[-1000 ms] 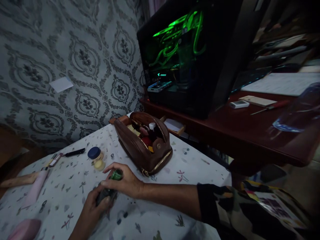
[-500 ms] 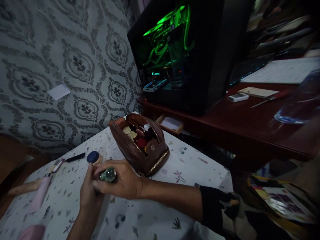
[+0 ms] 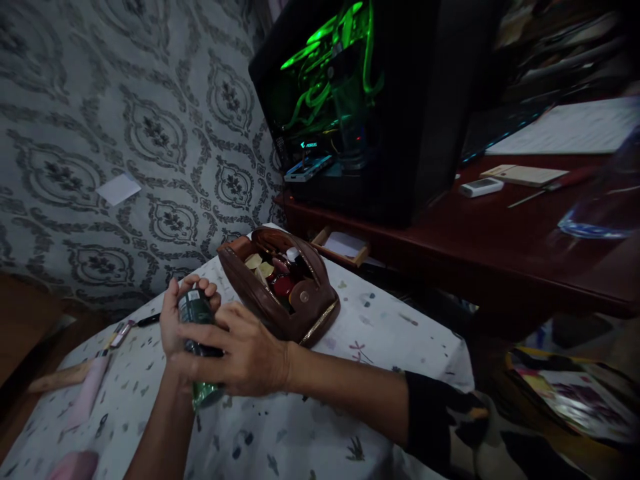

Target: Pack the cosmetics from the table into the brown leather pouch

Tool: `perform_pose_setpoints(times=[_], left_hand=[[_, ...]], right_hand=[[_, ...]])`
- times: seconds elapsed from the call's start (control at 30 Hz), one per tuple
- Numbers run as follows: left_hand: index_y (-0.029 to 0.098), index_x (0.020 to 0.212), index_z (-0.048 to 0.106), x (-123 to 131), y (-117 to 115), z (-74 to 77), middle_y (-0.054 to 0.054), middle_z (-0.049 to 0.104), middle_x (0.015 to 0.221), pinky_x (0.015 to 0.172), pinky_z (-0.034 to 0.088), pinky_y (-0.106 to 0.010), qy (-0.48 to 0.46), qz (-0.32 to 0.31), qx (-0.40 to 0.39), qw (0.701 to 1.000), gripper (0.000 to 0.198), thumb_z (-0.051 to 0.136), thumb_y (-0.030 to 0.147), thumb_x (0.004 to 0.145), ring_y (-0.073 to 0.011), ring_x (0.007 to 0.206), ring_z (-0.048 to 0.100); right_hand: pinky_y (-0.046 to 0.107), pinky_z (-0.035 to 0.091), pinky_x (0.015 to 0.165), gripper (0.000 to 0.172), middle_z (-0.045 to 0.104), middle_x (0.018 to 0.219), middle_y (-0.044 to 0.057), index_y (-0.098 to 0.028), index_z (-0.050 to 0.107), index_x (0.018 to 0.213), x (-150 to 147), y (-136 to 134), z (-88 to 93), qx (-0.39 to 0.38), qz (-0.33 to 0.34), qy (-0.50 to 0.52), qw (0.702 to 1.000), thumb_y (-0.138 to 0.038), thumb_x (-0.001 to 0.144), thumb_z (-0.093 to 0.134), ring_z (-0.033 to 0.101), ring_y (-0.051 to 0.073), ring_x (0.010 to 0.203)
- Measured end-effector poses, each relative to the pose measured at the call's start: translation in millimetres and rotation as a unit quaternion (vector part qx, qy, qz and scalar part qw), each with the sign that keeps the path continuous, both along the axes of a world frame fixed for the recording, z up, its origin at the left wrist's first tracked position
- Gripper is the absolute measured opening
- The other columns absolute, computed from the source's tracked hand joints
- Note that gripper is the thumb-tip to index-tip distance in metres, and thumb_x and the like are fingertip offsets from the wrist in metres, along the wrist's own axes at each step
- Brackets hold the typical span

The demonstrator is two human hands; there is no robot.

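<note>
Both of my hands are around a dark green bottle (image 3: 194, 308) with a pale label patch, held tilted above the patterned tablecloth. My left hand (image 3: 171, 323) is behind it, palm up, with fingers curled at its upper end. My right hand (image 3: 247, 353) wraps across its middle from the right, and the shiny green lower end sticks out below. Just beyond my hands stands an open brown zip bag (image 3: 300, 327). Small containers fill it, among them a red one (image 3: 283, 285) and one with a white cap (image 3: 293, 254).
Left on the cloth lie a pink tube (image 3: 90, 393), a small brush (image 3: 123, 335), a black slim item (image 3: 149, 320) and a wooden piece (image 3: 63, 379). A pink object (image 3: 75, 465) sits near the front. Behind are a desk (image 3: 450, 233) and a green-lit computer case (image 3: 425, 120).
The green bottle has turned from end-on to lengthwise in my hands. My left hand has risen behind it, and the blue-lidded jar is now hidden.
</note>
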State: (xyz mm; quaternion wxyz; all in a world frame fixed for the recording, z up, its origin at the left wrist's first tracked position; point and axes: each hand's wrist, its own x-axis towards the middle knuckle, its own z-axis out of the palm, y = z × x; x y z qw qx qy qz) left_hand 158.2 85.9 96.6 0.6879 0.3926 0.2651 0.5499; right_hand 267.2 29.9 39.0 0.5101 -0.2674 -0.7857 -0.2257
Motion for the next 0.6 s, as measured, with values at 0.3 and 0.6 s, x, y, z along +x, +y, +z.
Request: perform_pose_setpoints(times=[0.3, 0.6], left_hand=[[0.019, 0.081, 0.06, 37.5, 6.1, 21.2, 0.001, 0.064, 0.073, 0.07, 0.059, -0.024, 0.091, 0.012, 0.08, 0.993, 0.035, 0.052, 0.051, 0.094, -0.0128, 0.072, 0.068], [0.019, 0.078, 0.057, 36.4, 21.4, 16.7, 0.0, 0.064, 0.069, 0.06, 0.057, -0.022, 0.143, 0.03, 0.024, 0.989, 0.034, 0.05, 0.048, 0.095, -0.0121, 0.063, 0.066]], right_hand=[[0.052, 0.027, 0.115, 0.03, 0.06, 0.136, 0.002, -0.03, 0.068, 0.119, 12.5, -15.9, 20.5, -0.048, -0.09, 0.125, 0.987, -0.031, 0.095, 0.05, 0.051, 0.021, 0.101], [0.063, 0.028, 0.11, 0.028, 0.054, 0.144, 0.002, -0.029, 0.064, 0.121, 13.7, -41.3, 42.5, -0.244, -0.101, 0.119, 0.957, -0.028, 0.095, 0.055, 0.052, 0.026, 0.106]])
